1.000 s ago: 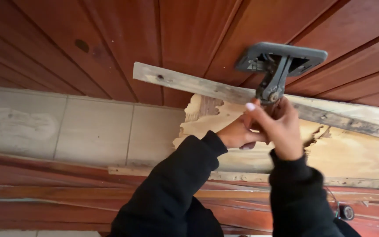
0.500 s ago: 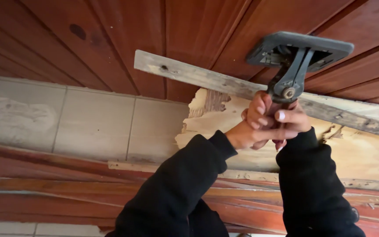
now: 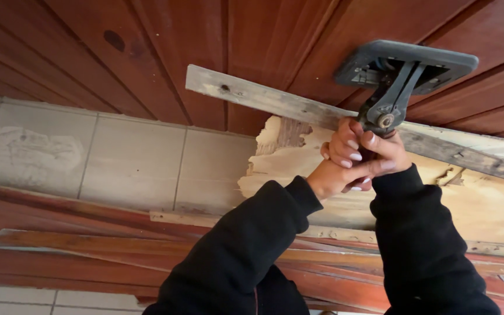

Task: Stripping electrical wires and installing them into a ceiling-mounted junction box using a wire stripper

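Note:
A dark grey pole sander head point(image 3: 406, 67), a flat rectangular pad on a swivel joint, presses against the red-brown wooden plank ceiling point(image 3: 252, 52). Both my hands grip the pole just below the joint. My left hand point(image 3: 340, 157) wraps the pole from the left, its fingers with pale nails curled around it. On the right side my right hand point(image 3: 387, 154) closes over the pole, touching the left hand. Black sleeves cover both arms. The pole itself is mostly hidden by my hands.
A weathered grey wooden batten point(image 3: 298, 105) runs across under the ceiling. Behind it is a torn pale plywood sheet point(image 3: 485, 204). A beige tiled wall point(image 3: 118, 157) is at left, with several red-brown planks point(image 3: 88, 245) leaning below it.
The sander head has moved up and right along the ceiling. My hands have closed tighter together around the pole, and the view has shifted closer.

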